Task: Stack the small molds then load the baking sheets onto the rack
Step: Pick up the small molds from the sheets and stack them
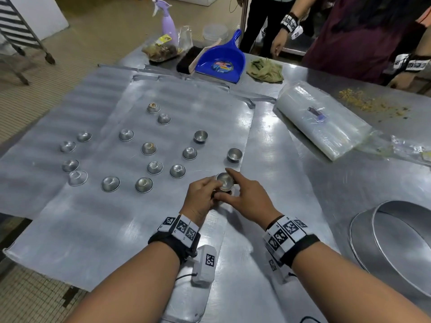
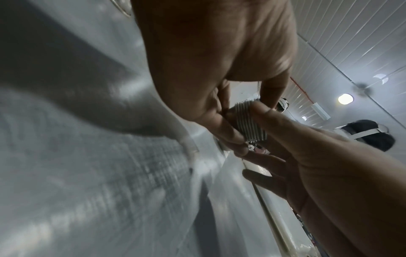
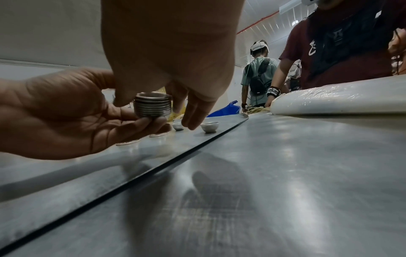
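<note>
Near the front edge of the steel counter, the head view shows the left hand and the right hand meeting round a stack of small molds, held above the right part of a baking sheet. More than a dozen loose molds are scattered across the sheets, most upside down; two upright ones stand just beyond the hands. A blue dustpan, a purple spray bottle and a green rag lie at the far side, a plastic-wrapped roll to the right, and a round pan at the near right.

From the left wrist, the stack shows ribbed rims, with the left fingers curled under it and the right thumb pressed on its side.

From the right wrist, the left hand cradles the stack on its curled fingertips, clear of the sheet. The right hand pinches the top rim, its other fingers hanging loose beside it. One upright mold stands at the sheet's edge.
</note>
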